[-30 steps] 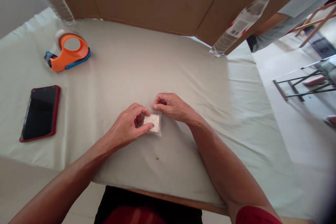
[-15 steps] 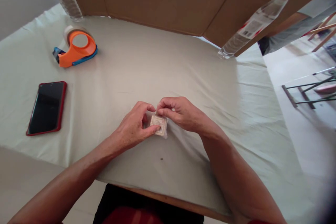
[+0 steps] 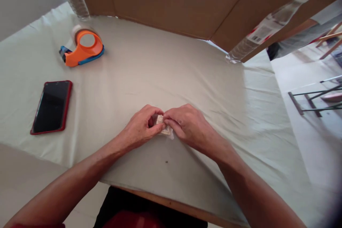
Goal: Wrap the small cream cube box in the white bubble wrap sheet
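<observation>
A small square, cream-coloured piece with a patterned top (image 3: 167, 131) lies near the front of the cloth-covered table, in clear plastic wrap. My left hand (image 3: 140, 126) grips it from the left, thumb on its top face and fingers curled at its far side. From the right, my right hand (image 3: 191, 124) is closed with thumb and forefinger pinched over the piece's upper right part. Those fingers cover much of the piece, and I cannot make out whether they pinch the wrap or the piece itself. Loose clear film sticks out at its lower right corner.
A phone in a red case (image 3: 52, 107) lies at the left, with an orange tape dispenser (image 3: 84, 50) behind it. Plastic bottles (image 3: 263, 30) stand against the cardboard panel (image 3: 171, 0) at the back. A dark speck (image 3: 166, 162) lies near the front edge. A person's arm shows far right.
My right hand has moved left and inward over the piece, its fingertips now near my left thumb and covering more of the top. The whole view has shifted slightly.
</observation>
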The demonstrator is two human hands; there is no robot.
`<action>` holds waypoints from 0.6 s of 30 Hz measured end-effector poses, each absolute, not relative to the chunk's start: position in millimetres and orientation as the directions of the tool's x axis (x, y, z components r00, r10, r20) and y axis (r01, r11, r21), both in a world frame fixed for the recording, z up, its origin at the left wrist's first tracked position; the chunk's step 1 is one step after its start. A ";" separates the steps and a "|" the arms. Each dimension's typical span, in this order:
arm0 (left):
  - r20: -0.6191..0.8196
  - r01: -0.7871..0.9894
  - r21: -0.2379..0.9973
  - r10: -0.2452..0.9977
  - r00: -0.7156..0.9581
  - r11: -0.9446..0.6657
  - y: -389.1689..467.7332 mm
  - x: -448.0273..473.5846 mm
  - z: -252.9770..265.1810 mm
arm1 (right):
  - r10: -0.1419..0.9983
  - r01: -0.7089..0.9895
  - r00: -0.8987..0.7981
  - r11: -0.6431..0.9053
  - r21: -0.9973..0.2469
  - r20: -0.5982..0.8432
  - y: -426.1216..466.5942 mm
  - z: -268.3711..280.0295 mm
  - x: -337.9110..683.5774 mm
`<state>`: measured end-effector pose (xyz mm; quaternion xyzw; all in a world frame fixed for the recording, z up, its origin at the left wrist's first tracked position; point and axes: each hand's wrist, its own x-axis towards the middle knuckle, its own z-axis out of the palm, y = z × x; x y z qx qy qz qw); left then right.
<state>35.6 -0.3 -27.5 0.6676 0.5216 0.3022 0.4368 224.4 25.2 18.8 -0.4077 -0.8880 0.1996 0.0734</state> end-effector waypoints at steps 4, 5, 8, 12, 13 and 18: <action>-0.038 0.404 0.911 0.963 0.268 -0.076 -0.4 35.4 -29.8 | 0.722 0.651 -0.669 0.683 -0.331 0.176 -3.1 9.3 227.3; -0.035 0.402 0.912 0.961 0.273 -0.081 -0.4 35.1 -30.3 | 0.714 0.642 -0.657 0.699 -0.315 0.242 -8.6 5.3 229.1; -0.045 0.403 0.912 0.960 0.276 -0.073 -0.5 34.3 -30.8 | 0.706 0.611 -0.581 0.707 -0.357 0.404 -14.8 -4.7 237.0; -0.072 0.425 0.904 0.962 0.264 -0.049 -1.3 34.2 -29.1 | 0.794 0.612 -0.425 0.606 -0.508 0.435 -4.7 -6.9 246.3; -0.072 0.429 0.902 0.962 0.265 -0.051 -1.6 34.2 -28.6 | 0.813 0.614 -0.417 0.581 -0.534 0.406 -1.6 -7.1 246.7; -0.060 0.415 0.908 0.964 0.260 -0.055 -2.7 34.4 -27.5 | 0.760 0.527 -0.517 0.645 -0.554 0.393 4.0 -18.8 236.8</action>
